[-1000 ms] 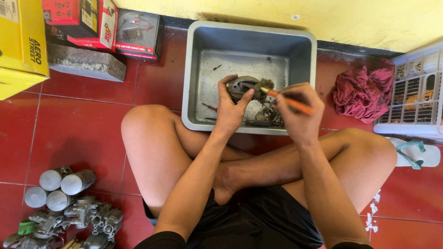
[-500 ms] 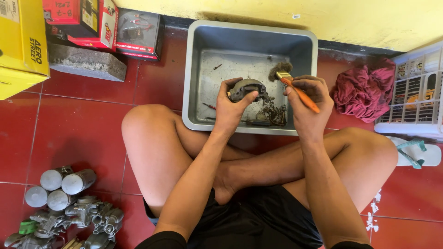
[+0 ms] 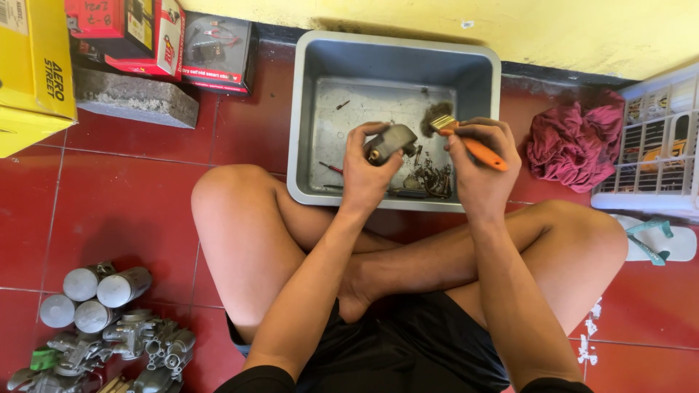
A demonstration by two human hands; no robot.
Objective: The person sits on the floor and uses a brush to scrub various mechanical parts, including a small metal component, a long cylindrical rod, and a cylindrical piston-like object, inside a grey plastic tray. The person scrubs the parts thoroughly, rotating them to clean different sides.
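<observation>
Both forearms reach forward, left hand (image 3: 364, 171) and right hand (image 3: 480, 171) curled closed

- I see the tub (image 3: 306, 109) on the floor before my crossed legs, against the wall.
- My left hand (image 3: 364, 171) and right hand (image 3: 480, 171) sit over it, the metal part (image 3: 389, 140) left of the paintbrush (image 3: 459, 135).
- Boxes (image 3: 156, 36) and a brick (image 3: 135, 98) lie left of the tub; a rag (image 3: 571, 145) and crate (image 3: 655, 145) lie right.
- Metal cylinders (image 3: 95, 295) lie beside my left knee.

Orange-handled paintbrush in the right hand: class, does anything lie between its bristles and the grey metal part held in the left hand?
Nothing visible does. The orange-handled paintbrush points its bristles at the grey metal part, with only open air above the grey plastic tub between them.
</observation>
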